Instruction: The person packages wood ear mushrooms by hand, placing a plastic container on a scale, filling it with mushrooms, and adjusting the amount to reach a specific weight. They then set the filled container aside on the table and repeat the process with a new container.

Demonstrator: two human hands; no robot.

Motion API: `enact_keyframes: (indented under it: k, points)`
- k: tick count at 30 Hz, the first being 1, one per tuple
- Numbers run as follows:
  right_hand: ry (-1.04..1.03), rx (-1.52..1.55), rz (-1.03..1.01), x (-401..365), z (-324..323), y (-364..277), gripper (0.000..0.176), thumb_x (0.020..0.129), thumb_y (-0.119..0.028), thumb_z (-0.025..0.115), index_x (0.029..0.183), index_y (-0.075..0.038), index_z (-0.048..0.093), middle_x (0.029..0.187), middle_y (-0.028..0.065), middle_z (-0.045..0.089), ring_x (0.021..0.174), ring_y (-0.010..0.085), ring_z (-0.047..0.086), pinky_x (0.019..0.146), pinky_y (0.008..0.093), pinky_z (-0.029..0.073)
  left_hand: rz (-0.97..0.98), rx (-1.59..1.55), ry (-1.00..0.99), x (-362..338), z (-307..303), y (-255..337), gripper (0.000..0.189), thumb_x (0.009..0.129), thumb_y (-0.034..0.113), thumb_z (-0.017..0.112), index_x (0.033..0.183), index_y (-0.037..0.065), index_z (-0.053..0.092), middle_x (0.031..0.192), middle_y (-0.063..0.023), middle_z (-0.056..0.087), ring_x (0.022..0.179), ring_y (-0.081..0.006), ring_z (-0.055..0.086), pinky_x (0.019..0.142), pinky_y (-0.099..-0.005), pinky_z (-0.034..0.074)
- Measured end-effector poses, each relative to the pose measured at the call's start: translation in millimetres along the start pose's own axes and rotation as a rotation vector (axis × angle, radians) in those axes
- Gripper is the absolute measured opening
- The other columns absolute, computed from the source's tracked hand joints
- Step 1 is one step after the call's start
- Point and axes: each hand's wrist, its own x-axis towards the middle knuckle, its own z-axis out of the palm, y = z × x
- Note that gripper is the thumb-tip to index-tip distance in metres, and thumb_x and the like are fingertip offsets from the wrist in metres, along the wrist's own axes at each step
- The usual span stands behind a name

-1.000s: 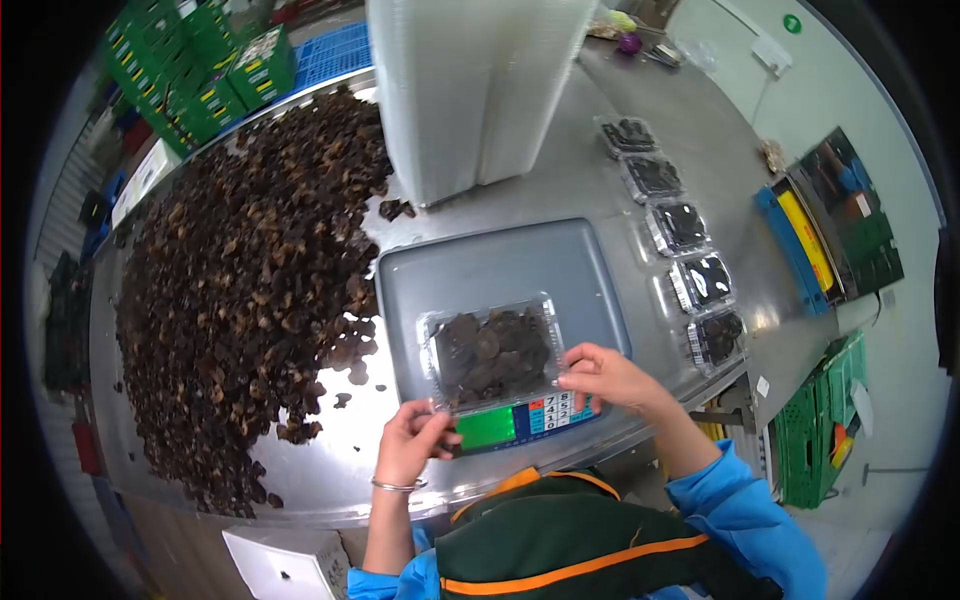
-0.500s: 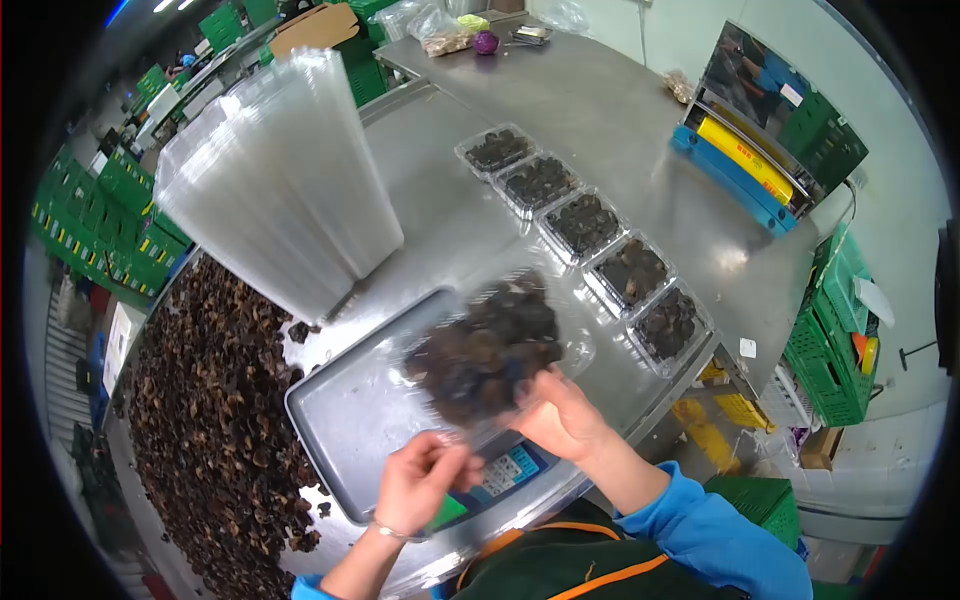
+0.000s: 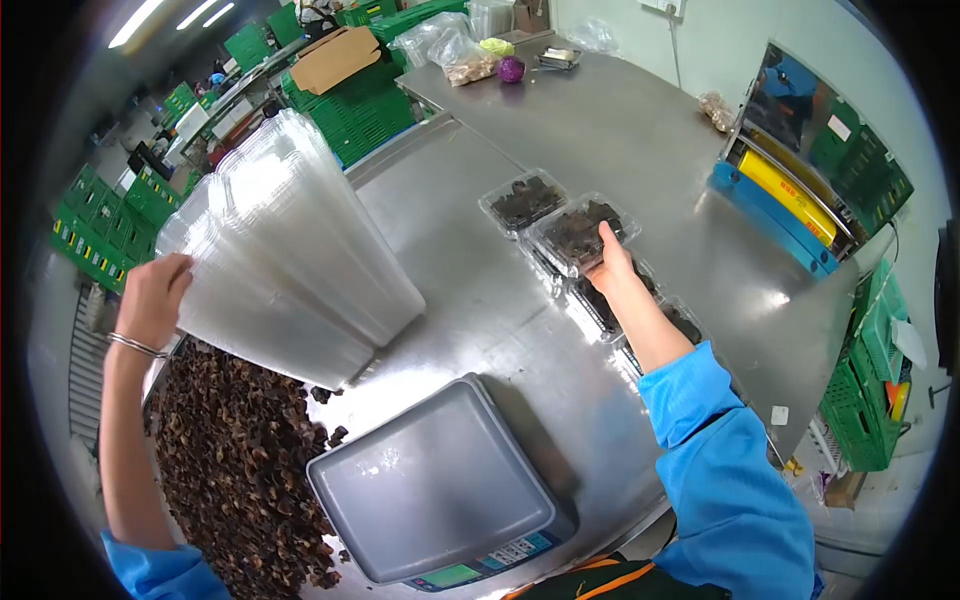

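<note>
Out over the row of filled clear boxes, my right hand (image 3: 612,268) grips a clear plastic box (image 3: 580,235) of dark mushroom-like pieces. Part of the row lies hidden under that box and my forearm; one filled box (image 3: 527,202) shows at the far end. On the left, my left hand (image 3: 155,295) has its fingers closed at the edge of the tall stack of clear containers (image 3: 290,250). Below, the grey tray (image 3: 430,480) on the scale holds nothing. A large heap of loose dark pieces (image 3: 240,460) lies beside it.
A wrapping machine with a yellow roll (image 3: 785,195) stands at the right. Green crates (image 3: 350,120) rise behind the table at the back left, others (image 3: 860,410) stand at the lower right. A purple vegetable (image 3: 511,69) and bagged items (image 3: 470,68) sit at the far end.
My right hand has moved away from the scale to the row with the filled box. My left hand has gone from near the scale to the container stack. The view has shifted.
</note>
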Motion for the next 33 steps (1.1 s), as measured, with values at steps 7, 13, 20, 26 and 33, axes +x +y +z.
enact_keyframes:
  k: [7,13,20,26,33]
  points:
    - [0.15,-0.4,-0.102,-20.3,6.3,4.8,0.071,0.082,-0.04,0.063,0.134,-0.002,0.032,0.142,0.014,0.03,0.132,0.0289,0.023,0.106,0.0504,0.018,-0.046,-0.08,0.112,14.3,-14.2,-24.4,0.023,0.062,0.006,0.074,0.079,0.001,0.058,0.065,-0.0035,0.055,0.057,-0.0106,0.049,0.056,-0.0247,0.042]
    - [-0.666,-0.307,0.114,-279.2,36.2,81.7,0.066,0.087,-0.022,0.056,0.14,-0.009,0.02,0.134,0.0122,0.034,0.116,0.0264,0.043,0.093,0.0447,0.042,0.345,-0.102,0.397,-152.1,6.7,116.9,0.022,0.065,0.003,0.061,0.087,0.006,0.061,0.082,-0.0086,0.059,0.072,-0.0214,0.059,0.056,-0.0288,0.049]
    - [-0.446,-0.717,-0.138,-348.8,4.5,190.3,0.05,0.081,-0.01,0.057,0.127,0.002,0.04,0.114,0.0178,0.05,0.098,0.0227,0.054,0.08,0.0357,0.051,-0.145,-0.794,0.298,-332.6,86.6,182.8,0.035,0.069,0.005,0.061,0.104,0.004,0.058,0.106,-0.0111,0.055,0.097,-0.0288,0.053,0.082,-0.0373,0.041]
    - [-0.469,-1.122,0.188,-305.3,-4.3,202.3,0.047,0.081,-0.012,0.056,0.124,0.001,0.043,0.104,0.014,0.054,0.087,0.0183,0.055,0.069,0.0301,0.051,-0.719,-0.609,0.17,-502.5,158.7,85.4,0.033,0.07,0.006,0.061,0.103,0.008,0.059,0.107,-0.0108,0.055,0.103,-0.0283,0.049,0.089,-0.0397,0.033]
    - [-0.415,-1.882,-0.302,-307.9,12.1,158.1,0.047,0.085,-0.017,0.056,0.129,-0.005,0.044,0.12,0.0093,0.051,0.107,0.0166,0.05,0.091,0.0292,0.039,-0.947,0.067,0.209,-676.4,192.3,-105.7,0.066,0.073,0.023,0.065,0.13,0.004,0.039,0.13,-0.0266,0.037,0.122,-0.0431,0.033,0.1,-0.0501,0.027]
